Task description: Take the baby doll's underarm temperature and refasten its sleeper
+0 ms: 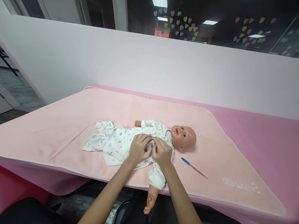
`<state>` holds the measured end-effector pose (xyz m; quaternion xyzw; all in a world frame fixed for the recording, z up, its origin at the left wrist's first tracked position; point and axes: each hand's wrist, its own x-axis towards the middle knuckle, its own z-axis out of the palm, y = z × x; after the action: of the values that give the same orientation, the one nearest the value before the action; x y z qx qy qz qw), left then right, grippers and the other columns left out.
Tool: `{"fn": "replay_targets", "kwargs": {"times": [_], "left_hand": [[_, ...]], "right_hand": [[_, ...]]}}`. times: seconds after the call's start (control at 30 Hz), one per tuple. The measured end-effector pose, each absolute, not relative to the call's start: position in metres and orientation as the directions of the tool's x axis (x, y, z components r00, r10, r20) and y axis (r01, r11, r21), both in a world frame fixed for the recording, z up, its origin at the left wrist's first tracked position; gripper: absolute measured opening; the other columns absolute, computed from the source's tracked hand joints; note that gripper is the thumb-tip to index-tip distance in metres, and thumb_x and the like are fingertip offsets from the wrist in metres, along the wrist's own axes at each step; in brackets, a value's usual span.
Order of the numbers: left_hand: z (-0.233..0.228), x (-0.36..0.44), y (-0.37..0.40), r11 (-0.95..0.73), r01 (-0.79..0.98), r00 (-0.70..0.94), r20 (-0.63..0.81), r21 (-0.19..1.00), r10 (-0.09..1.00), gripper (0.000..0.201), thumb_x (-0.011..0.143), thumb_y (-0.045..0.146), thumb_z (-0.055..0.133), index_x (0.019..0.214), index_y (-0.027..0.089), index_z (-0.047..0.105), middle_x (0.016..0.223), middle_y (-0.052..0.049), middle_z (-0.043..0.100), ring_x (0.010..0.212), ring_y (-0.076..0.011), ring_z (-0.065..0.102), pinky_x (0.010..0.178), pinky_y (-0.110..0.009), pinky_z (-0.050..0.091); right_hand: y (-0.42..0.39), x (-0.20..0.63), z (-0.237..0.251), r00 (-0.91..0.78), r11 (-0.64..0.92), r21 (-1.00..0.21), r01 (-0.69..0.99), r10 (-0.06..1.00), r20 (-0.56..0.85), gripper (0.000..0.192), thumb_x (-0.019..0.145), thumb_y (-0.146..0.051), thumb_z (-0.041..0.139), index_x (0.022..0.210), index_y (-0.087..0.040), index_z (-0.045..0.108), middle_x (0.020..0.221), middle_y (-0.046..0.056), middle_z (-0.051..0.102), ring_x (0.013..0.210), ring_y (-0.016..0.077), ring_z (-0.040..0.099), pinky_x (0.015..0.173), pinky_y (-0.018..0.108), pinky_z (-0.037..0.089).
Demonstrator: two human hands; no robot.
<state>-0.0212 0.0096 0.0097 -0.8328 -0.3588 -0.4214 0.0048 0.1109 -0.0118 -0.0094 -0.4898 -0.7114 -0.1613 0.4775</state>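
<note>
1. On the pink-covered desk (pixel 273 148), we have a baby doll (pixel 184 138) lying face up on a peach cloth (pixel 59 117), head to our right, legs end to our left.
2. Doll wears white printed clothes (pixel 116 142). Its near arm (pixel 152 195) points toward us and sticks out past the desk edge, between our forearms; its far arm lies along its body.
3. Our left hand (pixel 140 148) rests on the clothes at the doll's front, fingers bent, thumb close to the index finger.
4. Our right hand (pixel 162 152) mirrors it, nearer the head. Fingertips of both hands meet or nearly meet. Whether either one pinches fabric, we can't tell; the fingers hide it.
5. Just beside the doll's head, toward us, we see a thin stick (pixel 194 168) with a blue end, lying on the cloth, untouched.
6. Beyond the desk: white wall (pixel 169 68), dark window above with heart stickers (pixel 178 22).
</note>
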Motion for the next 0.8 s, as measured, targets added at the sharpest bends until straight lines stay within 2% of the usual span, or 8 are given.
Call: {"fn": "replay_targets", "kwargs": {"times": [0.1, 0.33, 0.53, 0.8], "left_hand": [[0.0101, -0.0200, 0.0086, -0.725, 0.617, 0.377, 0.693, 0.307, 0.615, 0.019, 0.080, 0.018, 0.048, 0.096, 0.020, 0.058, 0.102, -0.005, 0.062, 0.096, -0.0200, 0.054, 0.085, -0.037, 0.039], [0.0068, -0.0178, 0.0063, -0.720, 0.623, 0.354, 0.711, 0.305, 0.607, 0.014, 0.081, 0.021, 0.048, 0.093, 0.019, 0.055, 0.094, -0.004, 0.062, 0.089, -0.0189, 0.054, 0.080, -0.034, 0.040], [0.0029, -0.0158, 0.0049, -0.705, 0.670, 0.365, 0.724, 0.232, 0.585, 0.011, 0.083, 0.022, 0.047, 0.090, 0.019, 0.055, 0.090, -0.005, 0.063, 0.086, -0.0187, 0.054, 0.078, -0.034, 0.039], [0.0040, -0.0132, 0.0030, -0.673, 0.717, 0.383, 0.704, 0.181, 0.598, 0.019, 0.083, 0.023, 0.047, 0.099, 0.020, 0.056, 0.104, -0.006, 0.062, 0.094, -0.0210, 0.053, 0.080, -0.036, 0.038]], "right_hand": [[-0.0132, 0.1097, -0.0065, 0.022, 0.433, -0.349, 0.831, 0.602, 0.798, 0.026, 0.082, -0.014, 0.043, 0.098, -0.020, 0.063, 0.094, 0.004, 0.066, 0.081, 0.0141, 0.062, 0.068, 0.023, 0.046], [-0.0155, 0.1119, -0.0053, 0.095, 0.435, -0.470, 0.768, 0.647, 0.756, 0.018, 0.078, -0.021, 0.050, 0.092, -0.020, 0.062, 0.090, 0.004, 0.057, 0.076, 0.0139, 0.058, 0.064, 0.023, 0.043], [-0.0146, 0.1109, -0.0050, 0.123, 0.436, -0.497, 0.750, 0.646, 0.753, 0.009, 0.080, -0.020, 0.049, 0.083, -0.020, 0.058, 0.091, 0.004, 0.058, 0.075, 0.0137, 0.057, 0.063, 0.023, 0.041], [-0.0129, 0.1128, -0.0069, 0.111, 0.466, -0.493, 0.734, 0.634, 0.765, 0.009, 0.083, -0.019, 0.046, 0.082, -0.020, 0.055, 0.082, 0.002, 0.060, 0.075, 0.0143, 0.056, 0.068, 0.024, 0.041]]}}
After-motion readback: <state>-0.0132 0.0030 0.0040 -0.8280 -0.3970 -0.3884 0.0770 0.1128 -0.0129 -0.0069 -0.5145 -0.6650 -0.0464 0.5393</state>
